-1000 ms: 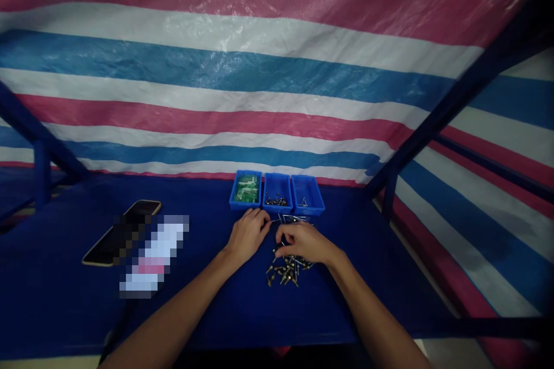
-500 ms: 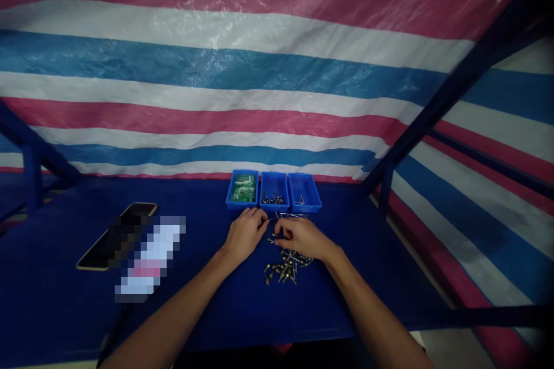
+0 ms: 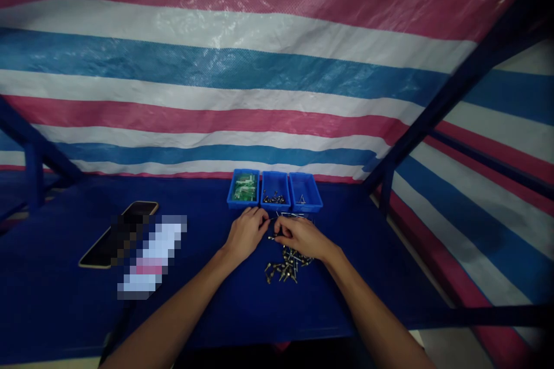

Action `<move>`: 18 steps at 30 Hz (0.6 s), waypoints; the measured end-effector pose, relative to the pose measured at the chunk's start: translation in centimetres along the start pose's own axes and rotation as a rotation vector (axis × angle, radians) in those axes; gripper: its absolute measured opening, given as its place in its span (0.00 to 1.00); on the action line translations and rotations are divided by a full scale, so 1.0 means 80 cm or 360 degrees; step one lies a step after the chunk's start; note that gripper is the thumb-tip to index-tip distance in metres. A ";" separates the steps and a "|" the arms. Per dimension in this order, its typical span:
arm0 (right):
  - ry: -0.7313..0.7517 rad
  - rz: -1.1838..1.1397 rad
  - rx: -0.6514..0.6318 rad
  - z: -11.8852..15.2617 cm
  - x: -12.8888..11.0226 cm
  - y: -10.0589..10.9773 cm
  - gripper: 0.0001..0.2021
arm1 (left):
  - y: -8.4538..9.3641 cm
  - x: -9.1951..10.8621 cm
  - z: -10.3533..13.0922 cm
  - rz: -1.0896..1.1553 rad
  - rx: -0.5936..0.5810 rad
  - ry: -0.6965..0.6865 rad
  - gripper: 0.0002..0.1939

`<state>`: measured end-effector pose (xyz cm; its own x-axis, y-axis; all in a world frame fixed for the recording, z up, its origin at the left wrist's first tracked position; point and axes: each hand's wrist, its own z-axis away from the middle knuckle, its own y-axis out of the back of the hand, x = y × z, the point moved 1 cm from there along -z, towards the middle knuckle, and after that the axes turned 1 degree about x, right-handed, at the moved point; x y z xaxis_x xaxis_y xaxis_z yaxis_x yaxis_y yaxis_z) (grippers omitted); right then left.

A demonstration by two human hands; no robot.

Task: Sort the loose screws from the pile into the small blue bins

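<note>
My left hand (image 3: 246, 233) is closed, thumb and forefinger pinched on one end of a thin metal rod, in front of the blue bins. Facing it, my right hand (image 3: 300, 235) is closed too, its fingers curled near the rod's other end; what they grip is too small to make out. Several small metal pieces (image 3: 285, 271) with brass-coloured ends lie in a pile just below my right hand. Thin silver rods (image 3: 295, 215) rest on the table behind it.
Behind the hands stand a blue bin (image 3: 243, 204) with green packets, a middle bin (image 3: 275, 207) with metal parts and a right bin (image 3: 307, 207) with a few pins. A phone (image 3: 97, 249) and a blurred pale item (image 3: 151, 256) lie left on the blue table (image 3: 208, 311).
</note>
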<state>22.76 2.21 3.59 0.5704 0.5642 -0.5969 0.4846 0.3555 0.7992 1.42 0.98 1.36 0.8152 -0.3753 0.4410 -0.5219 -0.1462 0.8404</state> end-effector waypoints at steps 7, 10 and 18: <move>-0.0039 -0.0156 0.0093 0.000 -0.010 0.001 0.06 | -0.001 -0.002 0.000 -0.0016 -0.0006 -0.0014 0.04; -0.0046 -0.0387 0.0226 -0.001 -0.013 -0.001 0.03 | 0.000 -0.002 0.000 -0.0015 -0.0018 -0.0018 0.05; -0.0085 -0.0865 0.0578 -0.013 0.005 -0.015 0.11 | 0.002 0.000 0.000 0.0022 -0.0019 -0.0016 0.04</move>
<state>21.70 2.80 2.48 0.2087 0.3339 -0.9192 0.9010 0.2999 0.3135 1.33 0.96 1.45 0.8055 -0.3864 0.4494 -0.5300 -0.1302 0.8380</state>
